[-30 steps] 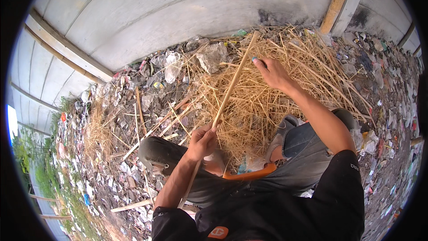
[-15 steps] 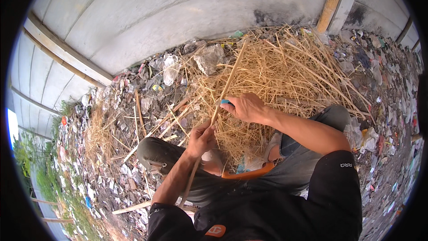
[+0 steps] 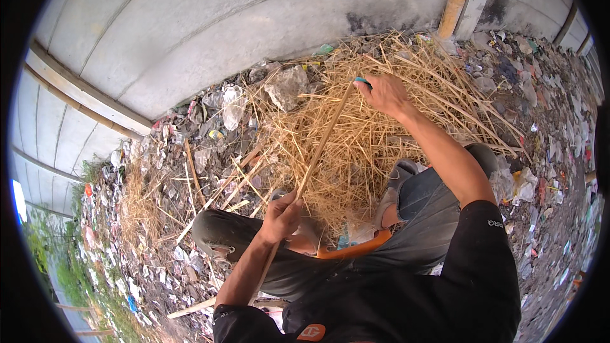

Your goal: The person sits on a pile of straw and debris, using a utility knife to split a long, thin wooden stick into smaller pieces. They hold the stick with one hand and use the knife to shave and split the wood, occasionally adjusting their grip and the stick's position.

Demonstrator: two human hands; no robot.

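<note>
A long, narrow bamboo strip [image 3: 325, 137] slants from beside my lap up over the pile of shavings. My left hand [image 3: 281, 217] is closed round its lower part, near my left knee. At the strip's far end, my right hand [image 3: 386, 94] grips a small tool with a teal handle [image 3: 363, 81]; its working edge is too small to make out. The tool sits at or right by the strip's tip. Below both hands, a heap of curly straw-coloured shavings [image 3: 375, 143] spreads between my feet and beyond.
A pale panel wall [image 3: 254, 19] stands ahead, with a wooden post [image 3: 457, 0] against it. A grey rock [image 3: 287, 87] and scattered plastic litter [image 3: 233, 107] lie left of the heap. Loose strips lie near my left knee. Under my legs is something orange and curved [image 3: 356, 249].
My right hand has slid the teal tool away from me along the strip, from near my left hand to the far end. My left hand keeps its hold and has moved slightly down.
</note>
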